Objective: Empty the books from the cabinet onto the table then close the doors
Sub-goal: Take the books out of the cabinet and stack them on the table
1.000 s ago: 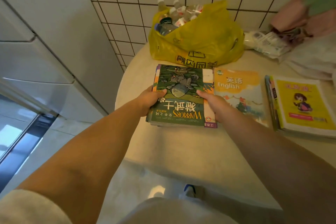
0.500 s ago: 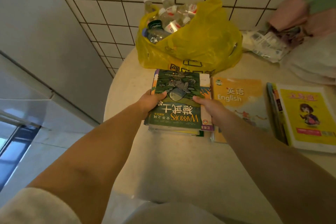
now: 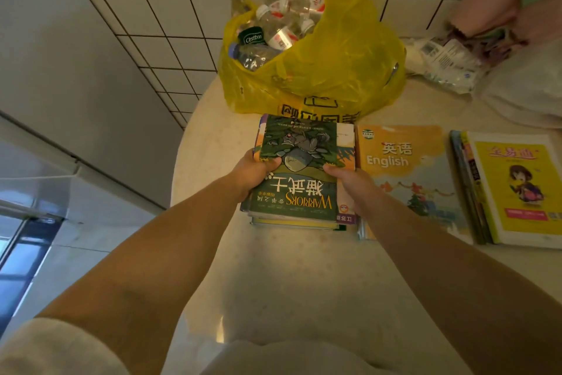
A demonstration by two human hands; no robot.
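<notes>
Gripping the left edge of a stack of books [image 3: 299, 174], the left hand [image 3: 254, 172] has its thumb curled over the green "Warriors" cover on top, the other fingers hidden under or behind the stack edge. Left of that hand, white cabinet fronts [image 3: 76, 94] and a strip of tiled wall [image 3: 170, 24]; lower left, a bit of floor and a dark glassy panel, too blurred to name. The stack sits low on the pale round surface [image 3: 273, 268], whether fully resting or a touch lifted on the near side, cannot tell; several thinner books show under the green one at its near edge. Just beyond both hands, a yellow plastic bag [image 3: 334, 70] stuffed with clear bottles [image 3: 275, 24] stands on the surface against the wall, its base touching or nearly touching the far edge of the stack. The right hand [image 3: 349, 183] grasps the right side of the stack, thumb on the cover, fingers wrapped down the edge out of sight. Right of that hand, touching or just beside the stack, an orange "English" textbook [image 3: 407, 180] lies flat. Further right, a second pile topped by a yellow book [image 3: 517, 189] with a cartoon girl, a small gap from the English book. Beyond that pile, crumpled clear packaging [image 3: 447, 61] and pink-green fabric [image 3: 501, 3] by the wall. Both forearms bare, pale sleeve at lower left.
</notes>
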